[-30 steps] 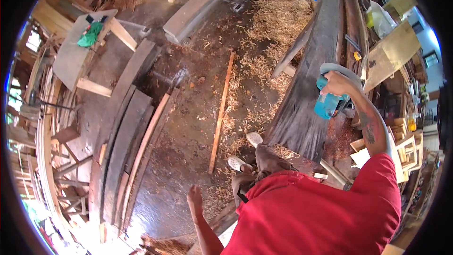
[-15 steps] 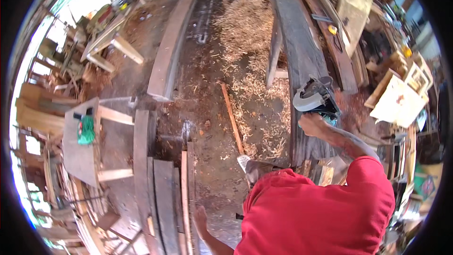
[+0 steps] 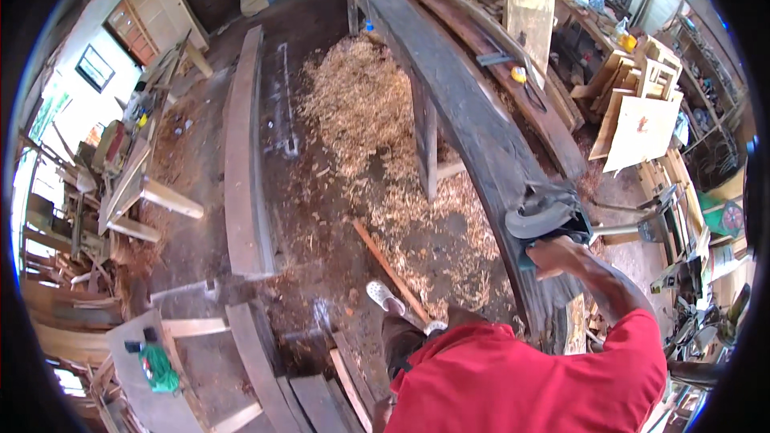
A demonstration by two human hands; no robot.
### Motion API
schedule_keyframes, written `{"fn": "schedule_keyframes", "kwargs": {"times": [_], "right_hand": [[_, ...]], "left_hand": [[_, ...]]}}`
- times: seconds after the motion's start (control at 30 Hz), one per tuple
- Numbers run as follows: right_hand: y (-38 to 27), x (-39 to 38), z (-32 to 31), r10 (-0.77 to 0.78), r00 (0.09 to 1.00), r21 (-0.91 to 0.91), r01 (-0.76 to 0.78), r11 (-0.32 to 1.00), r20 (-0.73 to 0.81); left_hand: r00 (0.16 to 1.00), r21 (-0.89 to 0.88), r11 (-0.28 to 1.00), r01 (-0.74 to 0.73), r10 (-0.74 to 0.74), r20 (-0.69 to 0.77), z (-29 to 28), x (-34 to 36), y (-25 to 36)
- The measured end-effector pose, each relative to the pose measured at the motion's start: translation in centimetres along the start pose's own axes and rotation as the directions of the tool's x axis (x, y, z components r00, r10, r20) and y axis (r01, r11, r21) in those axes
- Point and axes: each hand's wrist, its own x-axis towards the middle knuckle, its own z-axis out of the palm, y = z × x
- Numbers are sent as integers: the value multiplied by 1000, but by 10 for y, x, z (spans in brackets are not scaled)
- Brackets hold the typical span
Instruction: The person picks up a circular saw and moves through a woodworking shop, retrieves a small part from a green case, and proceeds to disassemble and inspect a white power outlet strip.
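Note:
At the right, my right hand (image 3: 553, 255) is closed around the handle of a circular saw (image 3: 539, 216) with a curved grey guard and a dark body. The saw rests on the near end of a long, dark, rough plank (image 3: 465, 120), which is propped up at working height. My left hand (image 3: 383, 414) hangs low beside my red shirt, near the boards on the floor. Only a small part of it shows, and its fingers cannot be made out.
Wood shavings (image 3: 361, 104) are heaped beside the plank's supports. A long board (image 3: 245, 160) lies on the left, with shorter boards (image 3: 269, 369) nearer me. A thin strip (image 3: 389, 269) lies by my white clog (image 3: 385, 297). Green cord (image 3: 159, 369) sits on a low table (image 3: 132, 385).
My view has turned to the right and tipped up. My right hand still grips the saw at the plank's near end. My left hand has drawn in close to my body.

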Motion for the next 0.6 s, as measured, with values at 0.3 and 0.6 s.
{"fn": "schedule_keyframes", "kwargs": {"times": [0.3, 0.6], "right_hand": [[23, 62, -119, 410, 894, 428, -304, 851, -182], [93, 135, -177, 837, 531, 853, -490, 178, 130]], "left_hand": [[929, -264, 964, 17, 83, 362, -140, 171, 334], [882, -271, 861, -430, 465, 78, -186, 249, 599]]}}
